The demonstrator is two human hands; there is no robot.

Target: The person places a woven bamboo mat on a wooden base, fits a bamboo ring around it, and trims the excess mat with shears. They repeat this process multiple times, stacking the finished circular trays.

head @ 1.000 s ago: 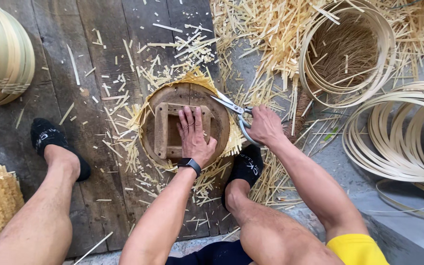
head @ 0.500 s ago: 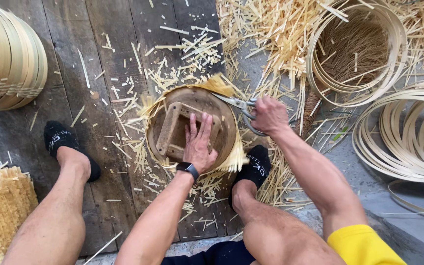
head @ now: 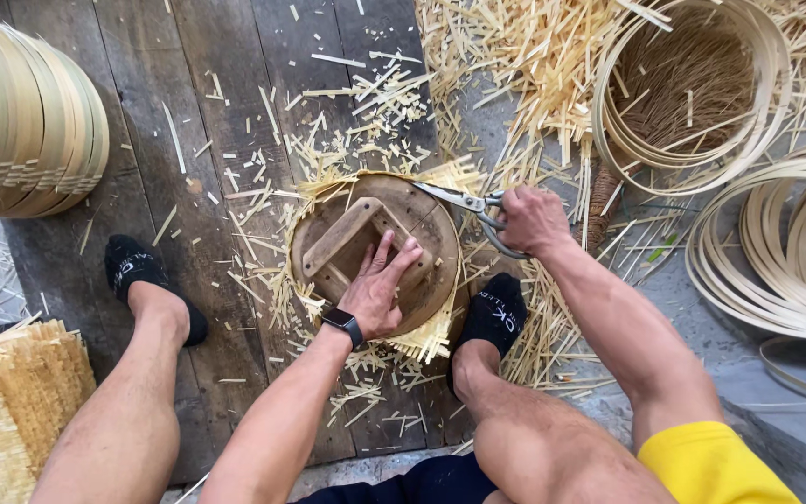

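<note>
On round wooden form (head: 328, 233), left hand (head: 377, 291) presses flat

Single head-worn view, looking steeply down, close over lap and plank floor (head: 95, 271)

Soft, even daylight falls across the plank floor (head: 235, 112), bright without harsh glare. Shadows are faint and short, pooling under the round wooden form (head: 375, 247) and beside the legs. Pale bamboo strips (head: 524, 65) at upper right run close to overexposed. Focus is sharp through the centre; the wide lens bends the bamboo hoops (head: 776, 243) and stacked rims (head: 20, 121) at the frame edges, where detail softens slightly.
</note>
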